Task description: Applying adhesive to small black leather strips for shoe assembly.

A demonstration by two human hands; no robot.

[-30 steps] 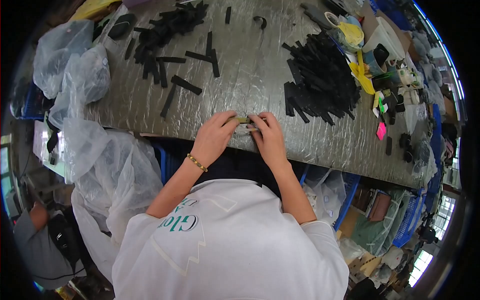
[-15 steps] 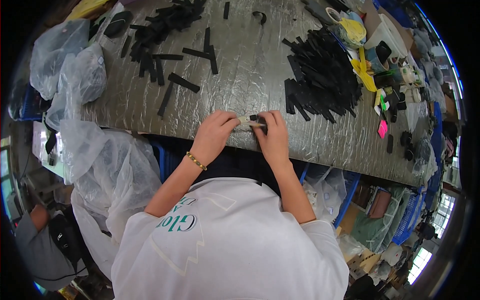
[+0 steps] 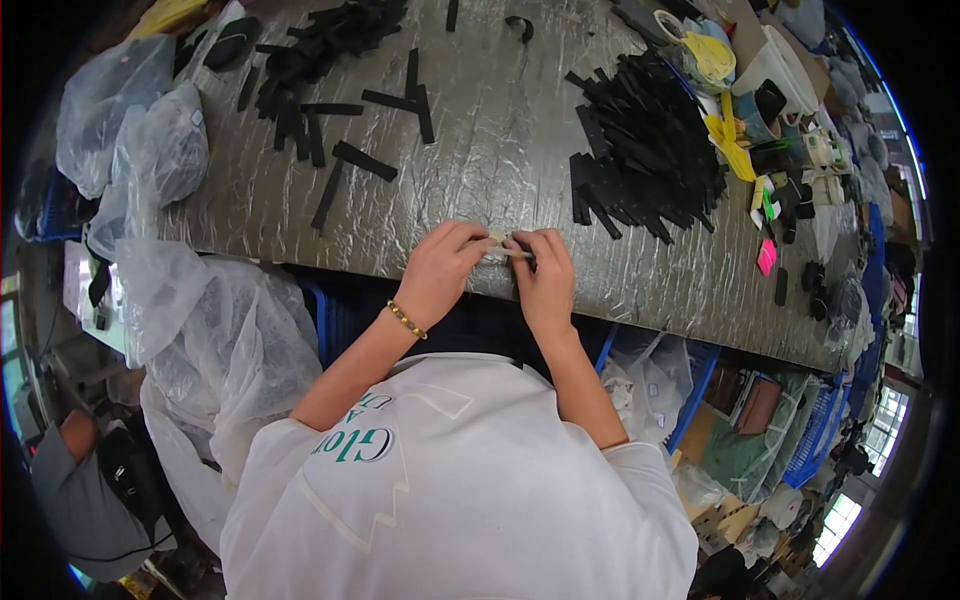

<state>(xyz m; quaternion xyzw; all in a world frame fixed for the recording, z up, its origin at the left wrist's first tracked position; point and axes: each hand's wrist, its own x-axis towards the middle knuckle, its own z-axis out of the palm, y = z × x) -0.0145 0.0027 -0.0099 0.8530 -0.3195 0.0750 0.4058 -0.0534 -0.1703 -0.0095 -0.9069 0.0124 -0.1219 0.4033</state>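
Close to the near edge of the table, my two hands meet with their fingertips almost touching. My left hand is closed in a pinch on a small pale piece, mostly covered by the fingers. Opposite it, my right hand is closed too, gripping a thin, light stick-like thing that points toward the left fingertips. Its exact kind is too small to make out. Beyond the hands lie loose black strips on the left and a big heap of black strips on the right.
Another pile of black strips lies at the far left, beside clear plastic bags. Along the right side stand a white tub, yellow tape-like strips and a pink tag. Blue crates stand below the table.
My left hand has shifted slightly right, closer to my right hand. The small black piece that showed between the fingers is no longer visible.
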